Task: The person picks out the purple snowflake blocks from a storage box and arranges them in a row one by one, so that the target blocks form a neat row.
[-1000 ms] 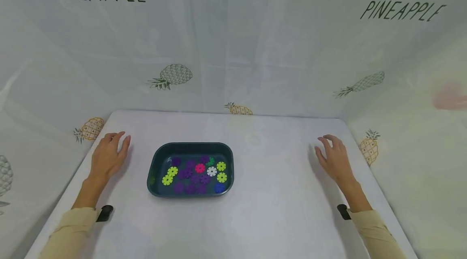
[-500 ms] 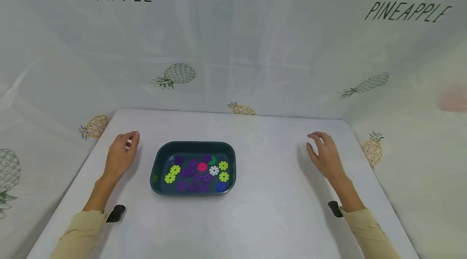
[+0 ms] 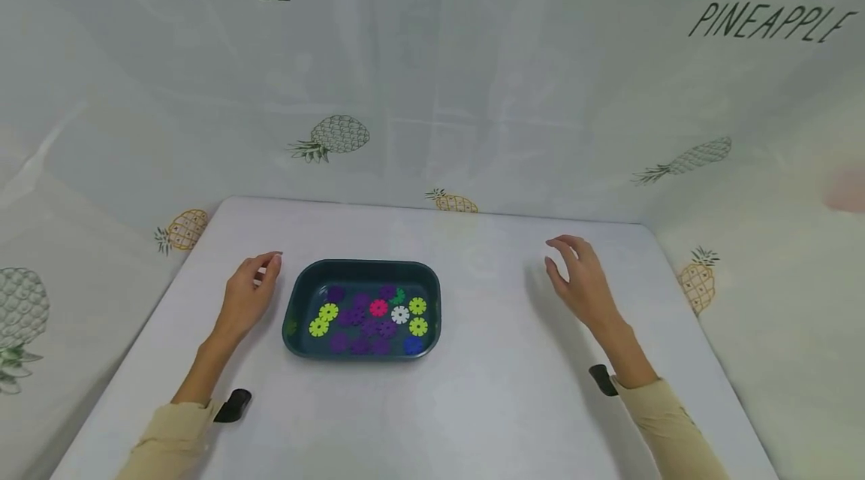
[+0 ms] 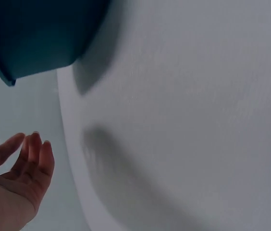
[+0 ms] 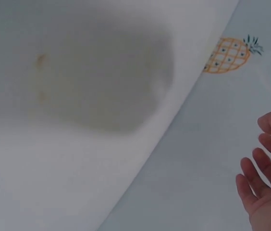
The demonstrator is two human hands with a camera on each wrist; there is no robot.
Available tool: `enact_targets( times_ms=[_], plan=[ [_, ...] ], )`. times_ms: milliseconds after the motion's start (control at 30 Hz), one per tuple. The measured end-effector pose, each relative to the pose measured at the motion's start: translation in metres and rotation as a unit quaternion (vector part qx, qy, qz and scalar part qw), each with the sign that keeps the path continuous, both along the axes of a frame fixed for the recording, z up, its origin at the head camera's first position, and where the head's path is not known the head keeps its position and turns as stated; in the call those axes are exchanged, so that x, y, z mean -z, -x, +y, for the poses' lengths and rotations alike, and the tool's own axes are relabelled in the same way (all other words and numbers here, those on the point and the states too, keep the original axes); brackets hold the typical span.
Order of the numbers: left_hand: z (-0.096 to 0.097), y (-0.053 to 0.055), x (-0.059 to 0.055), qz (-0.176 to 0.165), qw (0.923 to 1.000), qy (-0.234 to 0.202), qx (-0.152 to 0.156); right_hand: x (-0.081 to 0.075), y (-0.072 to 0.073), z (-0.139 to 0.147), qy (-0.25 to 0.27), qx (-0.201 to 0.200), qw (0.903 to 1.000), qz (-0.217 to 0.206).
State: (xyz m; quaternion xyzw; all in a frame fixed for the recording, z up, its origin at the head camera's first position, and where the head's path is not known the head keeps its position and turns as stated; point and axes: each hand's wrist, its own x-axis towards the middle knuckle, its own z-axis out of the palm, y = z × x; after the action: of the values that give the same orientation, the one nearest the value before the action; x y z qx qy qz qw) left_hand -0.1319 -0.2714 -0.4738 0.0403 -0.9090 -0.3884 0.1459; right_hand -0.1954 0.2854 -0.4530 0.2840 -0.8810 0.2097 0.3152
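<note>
A dark teal tray (image 3: 361, 354) stands left of the table's middle. Inside lie several flower-shaped plastic discs: purple ones, a few yellow ones, a red disc (image 3: 378, 308), a white disc (image 3: 400, 315), a blue disc (image 3: 413, 345) and a green disc (image 3: 398, 296). Just left of the tray, my left hand (image 3: 248, 296) hovers over the table with loosely bent fingers and nothing in them. In the left wrist view the tray's outer wall (image 4: 44, 43) shows above that hand. My right hand (image 3: 581, 281) floats over the right part of the table, fingers loosely curved, holding nothing.
The white table (image 3: 486, 390) has its far edge against a hanging pale curtain (image 3: 473, 74) printed with pineapples and lettering. Each wrist carries a black camera, such as the left one (image 3: 233, 406).
Both hands have moved inward: the left one to the right, closer to the tray, and the right one to the left. The view has shifted slightly; the tray and discs stay put.
</note>
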Motion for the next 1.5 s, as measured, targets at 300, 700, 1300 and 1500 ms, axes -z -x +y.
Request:
enact_targets(
  times_ms=[300,700,1300,1500],
  plan=[
    [0.017,-0.011,0.003,-0.038,0.9988,-0.018,0.024,-0.012,0.000,-0.029,-0.001,-0.021,0.9995,-0.024],
    [0.019,-0.018,0.009,-0.034,0.9831,-0.158,0.086,-0.020,0.002,-0.071,-0.010,-0.068,0.9971,-0.033],
    [0.013,-0.011,0.007,-0.113,0.9633,-0.227,0.089,-0.020,-0.007,-0.135,-0.036,-0.128,0.9797,-0.150],
    [0.013,-0.009,0.006,-0.114,0.9641,-0.228,0.077,-0.019,-0.009,-0.156,-0.035,-0.191,0.9634,-0.185]
  ],
)
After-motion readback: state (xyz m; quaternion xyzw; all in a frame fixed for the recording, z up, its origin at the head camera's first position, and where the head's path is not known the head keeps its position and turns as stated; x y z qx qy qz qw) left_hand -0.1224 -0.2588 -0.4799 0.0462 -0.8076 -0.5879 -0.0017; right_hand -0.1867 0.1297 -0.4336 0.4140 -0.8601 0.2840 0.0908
